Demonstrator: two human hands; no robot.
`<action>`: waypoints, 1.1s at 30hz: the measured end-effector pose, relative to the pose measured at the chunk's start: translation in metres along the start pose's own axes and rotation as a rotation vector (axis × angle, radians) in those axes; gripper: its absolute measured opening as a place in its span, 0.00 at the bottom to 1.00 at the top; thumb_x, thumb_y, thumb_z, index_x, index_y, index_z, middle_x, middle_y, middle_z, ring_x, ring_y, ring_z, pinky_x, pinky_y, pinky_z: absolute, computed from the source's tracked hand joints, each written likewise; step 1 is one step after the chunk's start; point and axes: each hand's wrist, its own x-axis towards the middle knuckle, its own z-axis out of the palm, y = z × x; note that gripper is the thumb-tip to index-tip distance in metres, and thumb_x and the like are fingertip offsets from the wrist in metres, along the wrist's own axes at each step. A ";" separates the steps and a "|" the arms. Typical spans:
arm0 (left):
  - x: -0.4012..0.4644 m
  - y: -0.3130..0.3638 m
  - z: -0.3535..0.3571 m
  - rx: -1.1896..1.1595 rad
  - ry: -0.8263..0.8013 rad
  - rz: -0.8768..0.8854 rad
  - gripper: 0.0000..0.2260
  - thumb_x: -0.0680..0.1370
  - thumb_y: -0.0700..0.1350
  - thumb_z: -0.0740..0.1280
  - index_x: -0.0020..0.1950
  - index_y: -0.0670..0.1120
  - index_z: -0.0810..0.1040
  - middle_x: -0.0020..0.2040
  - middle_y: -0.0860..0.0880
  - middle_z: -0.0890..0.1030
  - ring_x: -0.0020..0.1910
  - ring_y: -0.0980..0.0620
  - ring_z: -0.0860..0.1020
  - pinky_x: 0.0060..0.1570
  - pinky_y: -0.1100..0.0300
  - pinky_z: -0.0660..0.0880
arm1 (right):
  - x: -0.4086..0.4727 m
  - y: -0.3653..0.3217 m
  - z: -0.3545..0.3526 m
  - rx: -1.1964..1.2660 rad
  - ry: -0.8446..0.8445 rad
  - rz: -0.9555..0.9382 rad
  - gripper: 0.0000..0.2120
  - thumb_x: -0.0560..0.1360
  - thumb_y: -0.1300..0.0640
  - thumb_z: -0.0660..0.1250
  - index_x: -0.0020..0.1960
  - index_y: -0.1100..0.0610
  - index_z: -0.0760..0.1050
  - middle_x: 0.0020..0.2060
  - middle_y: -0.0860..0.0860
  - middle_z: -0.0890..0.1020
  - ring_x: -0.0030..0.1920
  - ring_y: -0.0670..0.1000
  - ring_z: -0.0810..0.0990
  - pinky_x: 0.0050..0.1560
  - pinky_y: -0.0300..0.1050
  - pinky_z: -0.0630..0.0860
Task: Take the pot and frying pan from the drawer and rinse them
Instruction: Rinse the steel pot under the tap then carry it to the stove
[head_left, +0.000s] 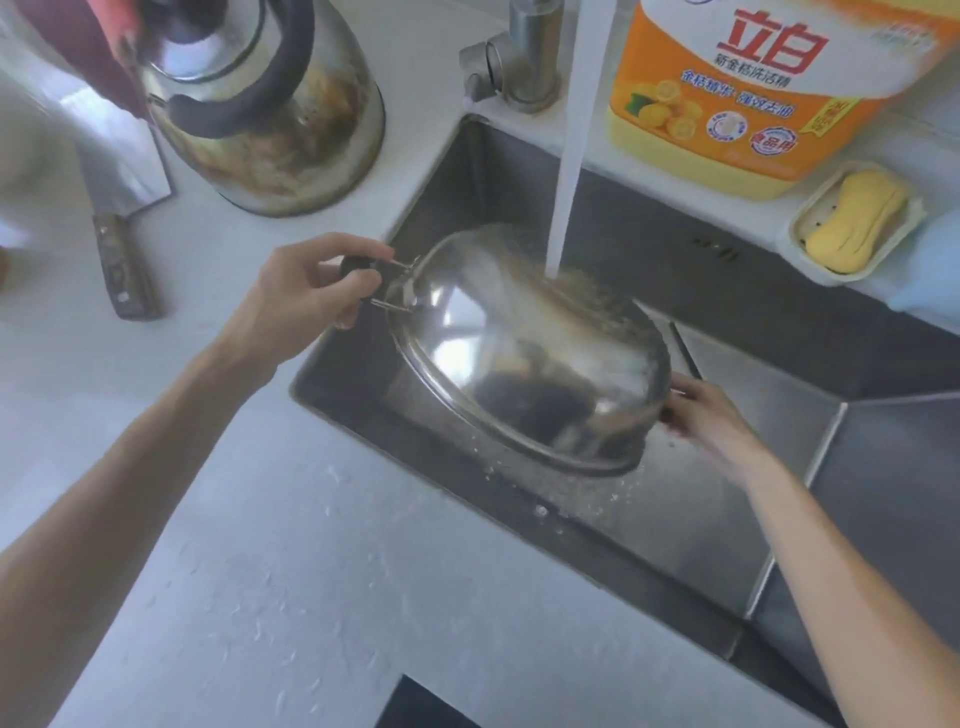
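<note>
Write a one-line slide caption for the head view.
Both hands tilt a round stainless steel pot under running tap water over the sink.

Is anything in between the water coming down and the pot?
No. The water stream falls straight from the tap onto the tilted pot, which the left hand and right hand hold over the sink.

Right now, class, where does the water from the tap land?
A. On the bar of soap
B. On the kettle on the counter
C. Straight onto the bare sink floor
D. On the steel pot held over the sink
D: the stream of water falls onto the tilted pot, which the left hand and right hand hold over the sink, and splashes off it.
</note>
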 end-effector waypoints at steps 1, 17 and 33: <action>-0.001 -0.007 0.000 0.028 -0.011 -0.062 0.08 0.77 0.40 0.65 0.49 0.53 0.81 0.34 0.40 0.76 0.32 0.51 0.72 0.38 0.62 0.72 | 0.001 -0.005 -0.004 0.010 0.039 0.007 0.07 0.77 0.61 0.63 0.46 0.54 0.80 0.23 0.43 0.77 0.28 0.43 0.69 0.23 0.29 0.62; 0.010 -0.083 0.048 0.242 -0.092 -0.039 0.01 0.74 0.43 0.67 0.45 0.48 0.78 0.44 0.52 0.83 0.47 0.47 0.81 0.53 0.49 0.77 | -0.032 -0.104 -0.048 -0.206 0.309 -0.670 0.10 0.74 0.55 0.69 0.47 0.39 0.80 0.41 0.34 0.82 0.42 0.44 0.76 0.44 0.37 0.71; -0.017 0.012 0.017 0.146 -0.027 0.241 0.05 0.72 0.46 0.68 0.42 0.56 0.78 0.31 0.52 0.76 0.28 0.60 0.72 0.36 0.66 0.70 | 0.007 0.010 -0.001 -0.175 0.079 -0.100 0.14 0.73 0.70 0.59 0.38 0.53 0.74 0.23 0.40 0.76 0.24 0.37 0.69 0.30 0.35 0.63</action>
